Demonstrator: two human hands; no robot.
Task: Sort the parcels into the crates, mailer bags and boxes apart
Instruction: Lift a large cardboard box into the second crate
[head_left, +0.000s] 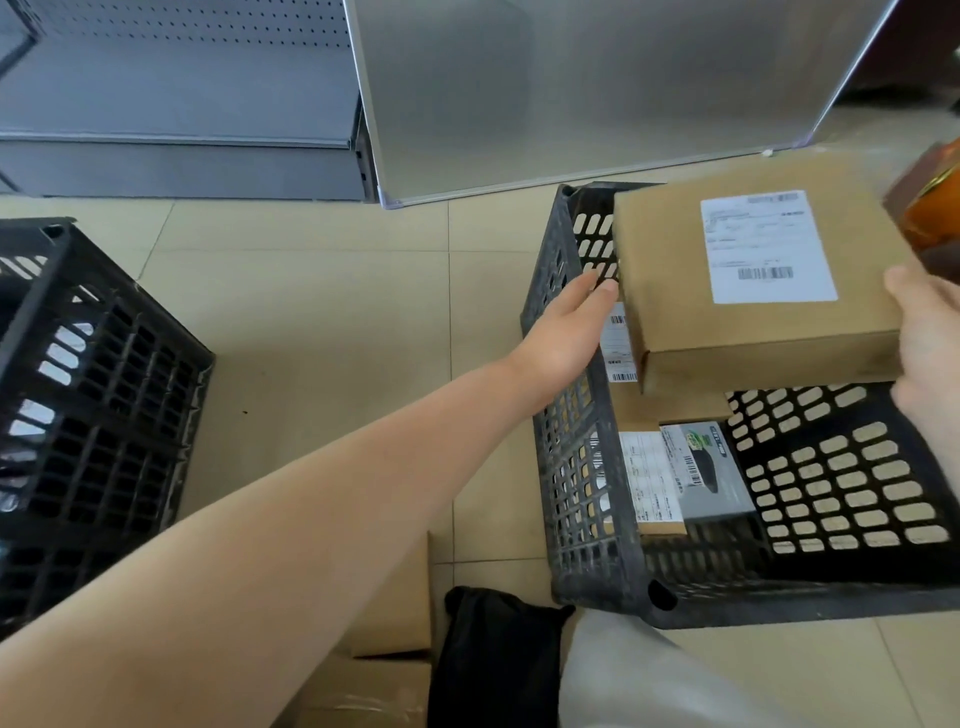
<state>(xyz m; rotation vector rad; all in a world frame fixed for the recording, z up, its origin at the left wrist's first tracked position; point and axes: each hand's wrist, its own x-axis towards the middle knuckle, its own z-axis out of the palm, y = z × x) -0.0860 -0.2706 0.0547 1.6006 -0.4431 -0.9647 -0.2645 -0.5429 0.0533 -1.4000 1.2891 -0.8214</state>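
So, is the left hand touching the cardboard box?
Touching. The head view shows the left hand's fingertips against the cardboard box's left edge.

Beige tiled floor (322, 291) with thin grout lines, a small dark speck on it left of centre. Grey metal shelving (176, 93) at top left, pegboard back, flat shelf edge low down. Large silver panel (597, 88) with a thin metal frame leans tilted against the shelving, its bottom corner on the floor. Orange-brown object (935, 208) at the right edge, blurred, can't tell what. Dark area at top right corner, unclear.
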